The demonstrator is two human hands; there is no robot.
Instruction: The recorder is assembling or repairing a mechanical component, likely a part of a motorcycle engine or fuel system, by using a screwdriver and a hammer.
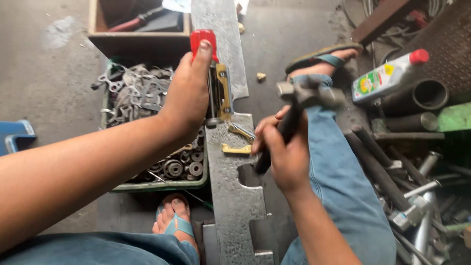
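My left hand (189, 93) grips a red-handled tool (205, 41) held upright, its shaft pressed down onto a brass-coloured metal part (223, 93) that stands on a long rough steel plate (235, 206). My right hand (282, 152) holds a ball-peen hammer by its dark handle, with the grey head (306, 92) raised to the right of the part. Two small brass pieces (236, 148) lie on the plate between the hands.
A green tray (162, 185) of bearings, washers and scrap metal sits to the left. A wooden box (140, 34) stands behind it. Pipes, bolts and rods (417, 196) are piled on the right, with a plastic bottle (387, 76) with a red cap. My sandalled feet rest on the concrete floor.
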